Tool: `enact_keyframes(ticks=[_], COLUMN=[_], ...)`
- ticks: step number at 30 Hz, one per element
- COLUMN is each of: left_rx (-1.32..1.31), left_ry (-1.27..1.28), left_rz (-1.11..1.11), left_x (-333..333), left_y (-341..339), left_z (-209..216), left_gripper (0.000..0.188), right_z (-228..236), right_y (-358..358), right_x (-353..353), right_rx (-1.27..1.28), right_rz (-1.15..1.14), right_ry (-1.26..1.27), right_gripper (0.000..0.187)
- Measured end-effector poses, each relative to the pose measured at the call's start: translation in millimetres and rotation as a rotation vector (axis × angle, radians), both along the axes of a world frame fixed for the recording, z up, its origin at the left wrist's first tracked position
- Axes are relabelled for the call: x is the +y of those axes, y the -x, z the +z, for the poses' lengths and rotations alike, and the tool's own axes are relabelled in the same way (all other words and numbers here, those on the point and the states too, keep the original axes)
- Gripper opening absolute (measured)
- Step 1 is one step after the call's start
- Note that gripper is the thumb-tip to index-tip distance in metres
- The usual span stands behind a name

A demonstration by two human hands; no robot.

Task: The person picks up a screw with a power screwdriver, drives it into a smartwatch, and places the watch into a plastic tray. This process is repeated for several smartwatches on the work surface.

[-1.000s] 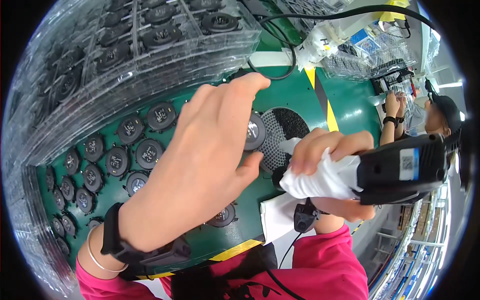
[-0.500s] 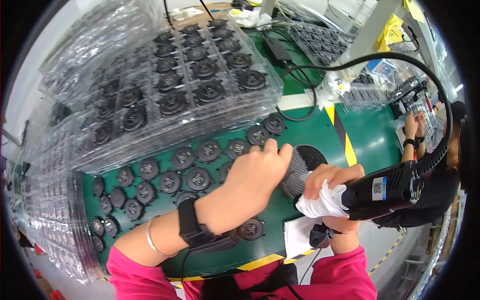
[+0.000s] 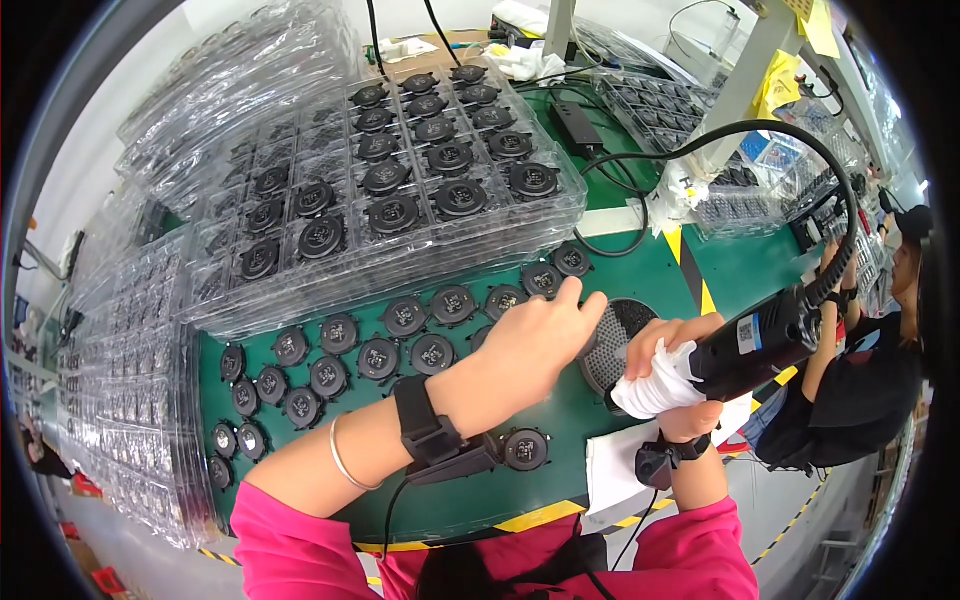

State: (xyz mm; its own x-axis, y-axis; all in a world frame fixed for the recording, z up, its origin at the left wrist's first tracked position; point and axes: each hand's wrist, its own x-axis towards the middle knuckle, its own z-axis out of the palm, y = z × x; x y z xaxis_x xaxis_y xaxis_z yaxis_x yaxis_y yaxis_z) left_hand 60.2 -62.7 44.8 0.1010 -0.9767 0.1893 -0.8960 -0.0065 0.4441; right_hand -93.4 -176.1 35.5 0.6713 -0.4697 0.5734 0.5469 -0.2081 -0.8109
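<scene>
Green matting (image 3: 560, 440) is carrying rows of round black parts (image 3: 380, 358) waiting beside filled clear trays (image 3: 400, 190), while the left hand (image 3: 535, 335) is reaching loose-fingered for one and the right hand (image 3: 680, 380) is gripping a cloth-wrapped black power tool (image 3: 760, 340), so most seem undone.

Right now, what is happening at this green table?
A person in pink sleeves works at a green table. The left hand reaches over the row of small round black parts loose on the table, fingertips by the perforated round grille. The right hand holds a black corded power tool wrapped in a white cloth. Clear trays of the same parts are stacked behind. Another person sits to the right.
</scene>
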Motion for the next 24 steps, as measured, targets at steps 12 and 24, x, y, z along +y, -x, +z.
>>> enact_keyframes(ticks=[12,24], left_rx=[0.077,0.144], left_ry=[-0.008,0.226], left_rz=[-0.001,0.067], left_x=[2.1,31.5], left_y=[-1.1,-27.9], left_z=[7.0,63.3], left_gripper=[0.068,0.056], right_z=[0.1,3.1], right_y=[4.3,-2.5], right_x=[0.3,2.4], right_rx=[0.004,-0.003], right_rz=[0.098,0.06], right_ry=[-0.204,-0.107], right_gripper=[0.074,0.073])
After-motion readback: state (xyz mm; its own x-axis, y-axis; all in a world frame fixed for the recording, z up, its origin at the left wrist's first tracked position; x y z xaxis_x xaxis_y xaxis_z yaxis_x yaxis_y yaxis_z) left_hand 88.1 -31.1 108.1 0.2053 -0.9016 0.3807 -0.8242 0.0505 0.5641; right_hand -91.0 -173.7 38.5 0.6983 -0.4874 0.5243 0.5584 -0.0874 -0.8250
